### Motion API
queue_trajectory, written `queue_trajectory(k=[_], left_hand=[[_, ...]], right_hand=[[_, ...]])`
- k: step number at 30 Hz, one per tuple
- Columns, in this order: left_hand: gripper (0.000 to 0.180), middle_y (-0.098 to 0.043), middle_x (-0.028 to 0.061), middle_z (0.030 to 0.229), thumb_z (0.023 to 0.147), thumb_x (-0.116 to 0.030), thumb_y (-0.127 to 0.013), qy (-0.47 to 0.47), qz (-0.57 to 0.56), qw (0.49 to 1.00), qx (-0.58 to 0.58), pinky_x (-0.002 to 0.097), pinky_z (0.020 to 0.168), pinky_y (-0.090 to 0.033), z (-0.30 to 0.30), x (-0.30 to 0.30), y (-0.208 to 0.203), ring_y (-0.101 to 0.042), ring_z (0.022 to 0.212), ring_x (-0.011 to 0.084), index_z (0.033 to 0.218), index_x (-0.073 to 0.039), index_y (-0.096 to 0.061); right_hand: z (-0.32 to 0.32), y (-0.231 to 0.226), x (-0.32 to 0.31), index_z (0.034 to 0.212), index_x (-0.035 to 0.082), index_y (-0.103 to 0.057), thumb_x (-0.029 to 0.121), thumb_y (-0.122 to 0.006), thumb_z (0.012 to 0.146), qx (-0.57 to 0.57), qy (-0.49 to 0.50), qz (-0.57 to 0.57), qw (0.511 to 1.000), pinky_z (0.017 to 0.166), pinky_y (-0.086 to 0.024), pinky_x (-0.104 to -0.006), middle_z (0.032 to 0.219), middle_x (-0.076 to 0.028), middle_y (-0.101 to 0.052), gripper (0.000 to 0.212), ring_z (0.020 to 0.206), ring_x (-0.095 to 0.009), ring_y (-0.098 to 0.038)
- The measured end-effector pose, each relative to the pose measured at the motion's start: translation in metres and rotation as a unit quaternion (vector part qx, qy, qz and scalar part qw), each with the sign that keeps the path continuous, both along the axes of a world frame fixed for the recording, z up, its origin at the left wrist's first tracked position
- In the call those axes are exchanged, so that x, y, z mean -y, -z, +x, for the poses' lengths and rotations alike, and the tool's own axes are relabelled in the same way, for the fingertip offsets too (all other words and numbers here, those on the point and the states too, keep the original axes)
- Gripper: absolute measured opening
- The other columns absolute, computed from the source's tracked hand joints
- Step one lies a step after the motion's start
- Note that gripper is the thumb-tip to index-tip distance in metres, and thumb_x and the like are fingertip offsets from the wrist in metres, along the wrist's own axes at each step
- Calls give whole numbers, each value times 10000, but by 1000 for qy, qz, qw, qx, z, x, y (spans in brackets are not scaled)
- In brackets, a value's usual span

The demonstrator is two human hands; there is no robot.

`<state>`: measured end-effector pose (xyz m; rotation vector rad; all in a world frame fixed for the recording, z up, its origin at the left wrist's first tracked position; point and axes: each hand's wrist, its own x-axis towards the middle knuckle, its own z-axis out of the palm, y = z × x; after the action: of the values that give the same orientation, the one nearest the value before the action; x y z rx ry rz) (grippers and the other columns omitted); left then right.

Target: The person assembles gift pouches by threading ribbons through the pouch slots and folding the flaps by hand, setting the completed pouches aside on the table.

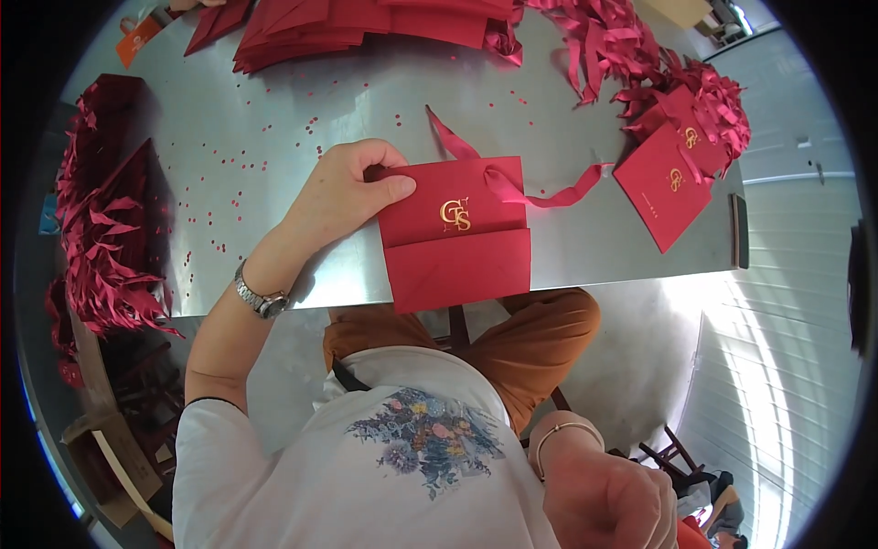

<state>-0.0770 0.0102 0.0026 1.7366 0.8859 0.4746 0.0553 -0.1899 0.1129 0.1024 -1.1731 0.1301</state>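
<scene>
A flat red paper gift bag with a gold emblem lies over the table's front edge, its folded lower part sticking out toward me. At its upper left corner my left hand pinches it, thumb on top. A red ribbon handle is threaded at the bag's top and trails to the right; another ribbon end points up and away. My right hand is off the table at the lower right, beside my body, fingers curled in. What it holds, if anything, is hidden.
Flat red bags are stacked at the far side. Ribboned bags pile up at the left and far right, one bag lying in front. Small red paper dots are scattered on the metal table. A cardboard box stands lower left.
</scene>
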Motion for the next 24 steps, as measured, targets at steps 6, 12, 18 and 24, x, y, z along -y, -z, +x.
queue_trajectory(k=[6,12,18,24], left_hand=[[176,-658,53,788,835,-133,-679,-2,-3,1000,-3,267,702,-481,0,2,2,-583,744,100,919,20,-654],[164,-655,51,785,837,-124,-675,-10,-4,1000,2,262,697,-478,-1,2,3,-576,739,98,909,22,-651],[162,-649,44,787,840,-125,-684,0,-16,1000,10,262,697,-476,-3,-1,6,-572,740,95,906,18,-648],[162,-638,30,786,841,-122,-689,-1,-19,1000,25,253,691,-473,-1,-2,9,-566,741,83,909,18,-644]], right_hand=[[5,3,-4,722,142,-556,-57,-547,844,15,-3,13,1000,803,-540,-250,611,79,-483,234,583,-21,-520],[11,6,-2,743,147,-573,-47,-548,859,61,1,-6,998,842,-540,-271,642,75,-529,227,600,-28,-539],[73,63,1,921,51,-613,92,-603,864,92,345,-404,842,783,-485,-312,904,-79,-618,71,854,-249,-588],[188,112,-62,942,58,-685,-55,-616,768,466,565,-454,507,925,-455,-436,1073,-137,-672,218,1120,-313,-563]])
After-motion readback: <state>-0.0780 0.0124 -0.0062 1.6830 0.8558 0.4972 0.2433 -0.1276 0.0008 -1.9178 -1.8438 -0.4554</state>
